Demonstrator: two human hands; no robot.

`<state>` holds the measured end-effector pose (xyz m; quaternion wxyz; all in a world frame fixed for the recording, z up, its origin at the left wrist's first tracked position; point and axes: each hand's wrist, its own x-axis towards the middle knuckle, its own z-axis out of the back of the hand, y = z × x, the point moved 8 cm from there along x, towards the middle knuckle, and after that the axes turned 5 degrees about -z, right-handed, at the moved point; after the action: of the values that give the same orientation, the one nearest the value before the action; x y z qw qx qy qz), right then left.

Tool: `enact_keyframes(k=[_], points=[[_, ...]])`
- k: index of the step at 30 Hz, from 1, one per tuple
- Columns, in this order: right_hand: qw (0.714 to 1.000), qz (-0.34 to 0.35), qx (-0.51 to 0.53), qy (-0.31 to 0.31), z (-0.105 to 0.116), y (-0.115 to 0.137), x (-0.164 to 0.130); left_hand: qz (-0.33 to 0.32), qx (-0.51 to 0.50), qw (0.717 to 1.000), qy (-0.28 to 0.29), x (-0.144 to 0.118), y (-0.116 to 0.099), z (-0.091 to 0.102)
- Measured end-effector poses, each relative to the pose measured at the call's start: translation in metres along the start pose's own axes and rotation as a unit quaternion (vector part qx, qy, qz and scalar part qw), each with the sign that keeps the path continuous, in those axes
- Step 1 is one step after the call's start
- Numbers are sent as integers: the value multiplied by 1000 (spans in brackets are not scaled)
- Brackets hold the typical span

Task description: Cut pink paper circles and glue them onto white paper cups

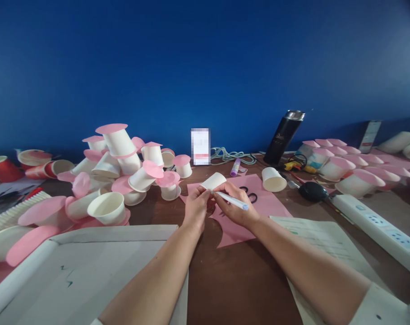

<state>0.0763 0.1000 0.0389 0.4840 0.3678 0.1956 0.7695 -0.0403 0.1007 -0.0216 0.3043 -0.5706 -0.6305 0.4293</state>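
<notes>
Blue wall, brown table [225, 280] | left hand [195, 208] grips cup [214, 181] | right hand [237, 205] fingers closed on pen [232, 201]

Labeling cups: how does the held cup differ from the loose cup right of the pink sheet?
The held cup lies tilted in the left hand, over the pink sheet; the loose cup rests untouched on bare table. The right hand brings a pen to the held cup only. Both are plain white paper.

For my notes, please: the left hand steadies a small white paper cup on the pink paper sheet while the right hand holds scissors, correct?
Not quite. The head view shows the right hand holding a white pen, not scissors. The left hand does steady the small white paper cup on the pink paper sheet.
</notes>
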Motion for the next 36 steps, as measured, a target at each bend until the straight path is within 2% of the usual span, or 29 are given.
enact_keyframes(k=[22,36], points=[[1000,-15,-8,-4,1,0,1,8,8,1000,-3,-3,-1,-3],[1000,-21,2,21,-4,-5,-1,14,11,1000,-6,-4,-1,-4]])
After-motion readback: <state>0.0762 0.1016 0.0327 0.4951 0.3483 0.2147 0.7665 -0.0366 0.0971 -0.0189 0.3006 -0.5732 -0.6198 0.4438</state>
